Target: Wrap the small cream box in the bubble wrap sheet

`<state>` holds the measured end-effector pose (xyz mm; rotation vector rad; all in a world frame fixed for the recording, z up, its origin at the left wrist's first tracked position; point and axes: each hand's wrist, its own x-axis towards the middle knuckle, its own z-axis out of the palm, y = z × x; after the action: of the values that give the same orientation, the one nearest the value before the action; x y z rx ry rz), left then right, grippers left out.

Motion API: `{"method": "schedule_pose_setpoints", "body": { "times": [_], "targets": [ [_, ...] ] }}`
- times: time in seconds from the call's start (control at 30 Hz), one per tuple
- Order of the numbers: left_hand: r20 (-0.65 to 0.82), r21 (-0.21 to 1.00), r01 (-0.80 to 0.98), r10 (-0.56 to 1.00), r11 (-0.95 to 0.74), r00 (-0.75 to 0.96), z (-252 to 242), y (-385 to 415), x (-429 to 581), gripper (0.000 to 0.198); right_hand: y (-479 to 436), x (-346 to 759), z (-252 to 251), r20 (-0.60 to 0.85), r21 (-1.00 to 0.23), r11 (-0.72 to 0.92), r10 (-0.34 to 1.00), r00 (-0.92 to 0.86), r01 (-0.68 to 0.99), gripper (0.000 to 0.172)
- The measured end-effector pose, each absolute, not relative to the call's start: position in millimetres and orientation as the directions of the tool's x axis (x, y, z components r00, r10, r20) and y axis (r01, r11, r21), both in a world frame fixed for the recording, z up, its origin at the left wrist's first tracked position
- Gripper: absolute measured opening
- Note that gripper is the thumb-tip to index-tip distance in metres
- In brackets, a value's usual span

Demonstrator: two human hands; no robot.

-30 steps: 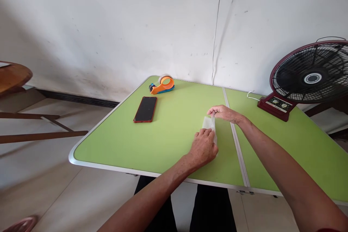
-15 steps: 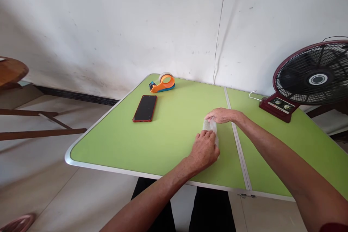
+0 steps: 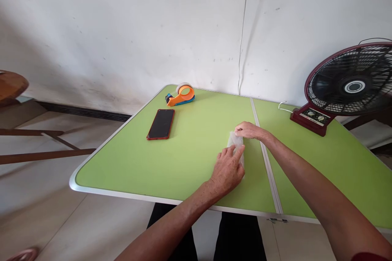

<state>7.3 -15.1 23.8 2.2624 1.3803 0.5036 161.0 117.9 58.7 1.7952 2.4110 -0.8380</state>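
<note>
Currently, translucent white packet (image 3: pixel 236 139) lies on near middle of green table (image 3: pixel 190 163), just left of pale seam strip (image 3: pixel 269 171). Left hand (image 3: pixel 226 171) rests palm-down over packet's near part; index finger extended along it, other fingers slightly bent, none closed in a grip. Right hand (image 3: pixel 248 129) is at packet's far end, fingers bent and tips touching the edge; cannot tell whether thumb and fingers pinch it. Packet contents: cannot tell. Surroundings: phone (image 3: pixel 161 124) in red case, dark screen up, lies well left of both hands. Orange-and-blue tape dispenser (image 3: pixel 175 100) sits just beyond it, near far left corner. Dark red fan (image 3: pixel 355 86) stands at far right, white cord (image 3: pixel 285 109) beside its base.
</note>
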Motion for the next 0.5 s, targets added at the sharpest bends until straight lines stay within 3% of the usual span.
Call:
{"method": "schedule_pose_setpoints", "body": {
  "times": [0.27,0.5],
  "targets": [
    [0.081,0.536,0.741,0.898,-0.404,0.431,21.9,-13.3,5.8,0.046,107.7,163.4,32.5,-0.188,-0.315,0.054,0.975,-0.118,0.948,0.012],
    [0.149,0.502,0.753,0.900,-0.426,0.410,21.1,-16.3,5.1,0.040,95.6,161.6,24.5,-0.099,-0.284,0.015,0.994,-0.045,0.959,0.014]
  ]
}}
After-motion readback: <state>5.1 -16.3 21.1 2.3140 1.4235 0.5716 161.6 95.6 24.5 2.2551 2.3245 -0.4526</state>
